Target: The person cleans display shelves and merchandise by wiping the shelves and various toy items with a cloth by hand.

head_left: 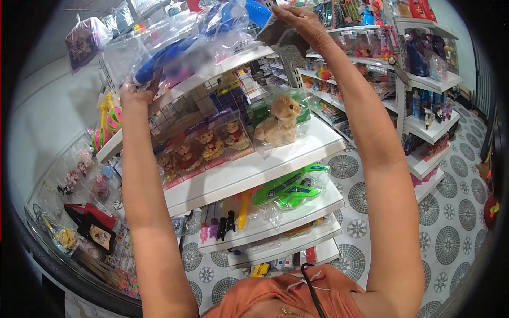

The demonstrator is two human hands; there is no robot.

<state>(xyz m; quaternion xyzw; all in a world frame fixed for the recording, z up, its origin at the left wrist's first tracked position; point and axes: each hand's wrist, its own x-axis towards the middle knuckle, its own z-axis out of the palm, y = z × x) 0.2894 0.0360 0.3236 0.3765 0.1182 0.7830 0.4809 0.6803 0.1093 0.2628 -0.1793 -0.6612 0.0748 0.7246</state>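
Observation:
Both my arms reach up to the top shelf (212, 72). On it lies a clear plastic package (212, 40) with a blue curved thing inside, its exact kind blurred. My left hand (139, 91) grips the package's lower left end, the fingers partly hidden by shadow and plastic. My right hand (303, 25) is closed on a grey cloth (286, 42), which hangs at the package's right end. Below my hands, a beige plush dog (281, 121) in clear wrap sits beside boxed dolls (207, 143) on the middle shelf.
A green toy plane (291, 185) and small figures (220, 228) stand on a lower shelf (313, 209). Pink and green maracas-like toys (108, 122) hang at the left. More stocked shelves (424, 79) rise at the right, above a patterned tile floor (358, 228).

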